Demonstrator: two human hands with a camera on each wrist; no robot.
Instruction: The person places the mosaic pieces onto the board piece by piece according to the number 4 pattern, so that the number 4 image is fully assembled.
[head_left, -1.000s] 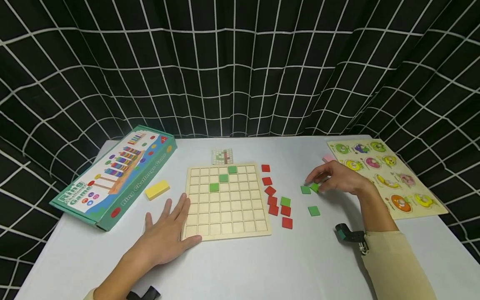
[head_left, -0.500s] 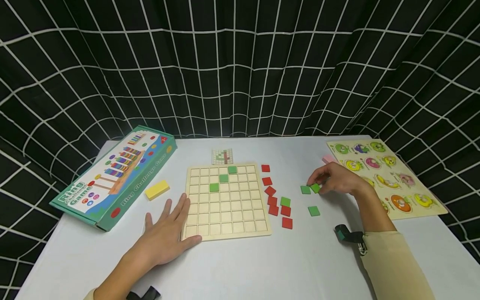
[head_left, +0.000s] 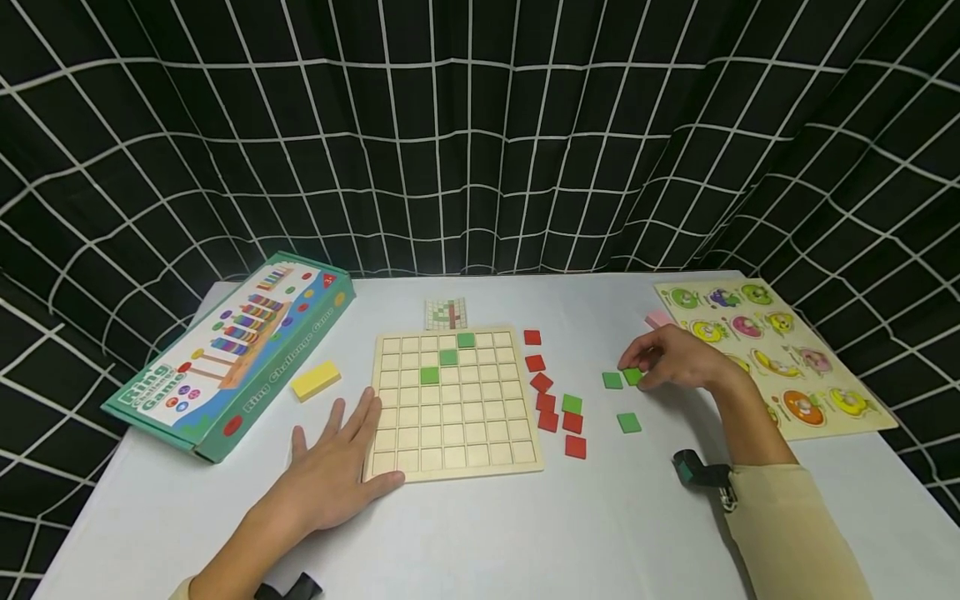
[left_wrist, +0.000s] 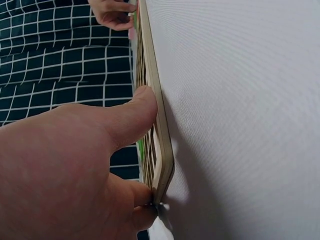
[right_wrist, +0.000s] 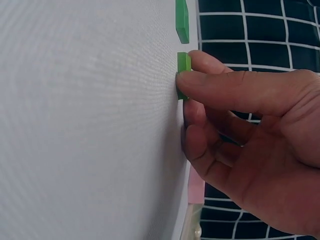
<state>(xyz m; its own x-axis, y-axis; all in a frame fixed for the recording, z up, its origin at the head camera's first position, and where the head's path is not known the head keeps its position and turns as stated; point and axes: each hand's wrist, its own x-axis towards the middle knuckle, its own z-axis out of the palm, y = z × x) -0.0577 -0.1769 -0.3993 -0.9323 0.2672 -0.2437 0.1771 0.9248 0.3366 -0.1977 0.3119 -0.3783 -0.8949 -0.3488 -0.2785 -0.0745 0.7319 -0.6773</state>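
At the near left corner of the wooden grid board [head_left: 457, 433], my left hand [head_left: 330, 479] rests with fingers spread and fairly straight along its edge. The left wrist view has the thumb [left_wrist: 137, 112] lying on the board's rim. Three green tiles, one of them this tile [head_left: 448, 357], lie diagonally in the board's squares. Over on the right, my right hand [head_left: 678, 364] pinches a green square tile [right_wrist: 183, 62] between thumb and fingers, low at the table. Beside it lies another green tile [head_left: 612, 381], with a small gap between them.
Several red tiles [head_left: 575, 447] and a green tile [head_left: 572, 404] lie right of the board. Another green tile [head_left: 629, 422] sits nearer. Around stand a pattern card [head_left: 446, 314], a yellow block [head_left: 315, 381], a game box [head_left: 232, 358], a fruit puzzle board [head_left: 802, 362] and a pink block [head_left: 657, 319].
My right forefinger has drawn in toward the thumb, onto the green tile. That tile has shifted slightly right, away from the neighbouring green tile. My left hand has stayed put.
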